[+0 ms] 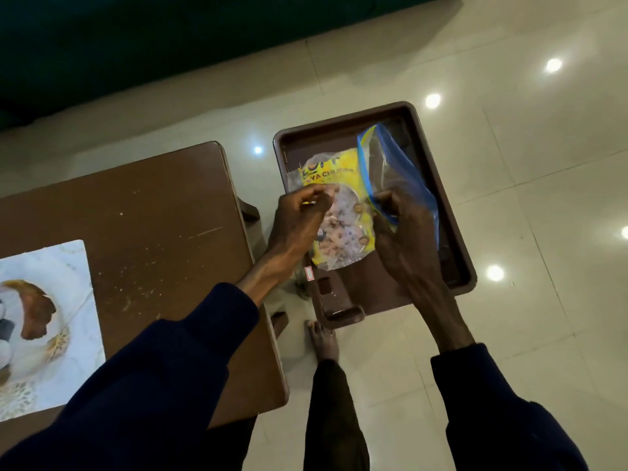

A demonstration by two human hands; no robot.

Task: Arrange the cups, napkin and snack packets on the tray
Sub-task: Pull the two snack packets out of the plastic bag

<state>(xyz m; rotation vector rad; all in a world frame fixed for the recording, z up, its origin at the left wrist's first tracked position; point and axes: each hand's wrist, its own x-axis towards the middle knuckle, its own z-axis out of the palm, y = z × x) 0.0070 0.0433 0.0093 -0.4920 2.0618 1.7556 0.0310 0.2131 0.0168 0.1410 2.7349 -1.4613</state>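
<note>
A brown plastic tray (343,129) stands to the right of the table, above the tiled floor. Over it I hold a yellow snack packet (343,171) with a clear window showing pale chunks. My left hand (299,219) pinches the packet's left edge. My right hand (404,232) grips a clear zip bag with a blue seal strip (397,164), which stands up beside the packet's right edge. Whether the packet's lower end rests on the tray floor I cannot tell. No cups or napkin are in sight.
A brown wooden table (163,215) fills the left side, with a white patterned placemat (68,266) at its left edge. My bare foot (324,339) and dark trouser leg stand on the glossy cream floor tiles (526,164). A dark green surface (136,45) runs across the top.
</note>
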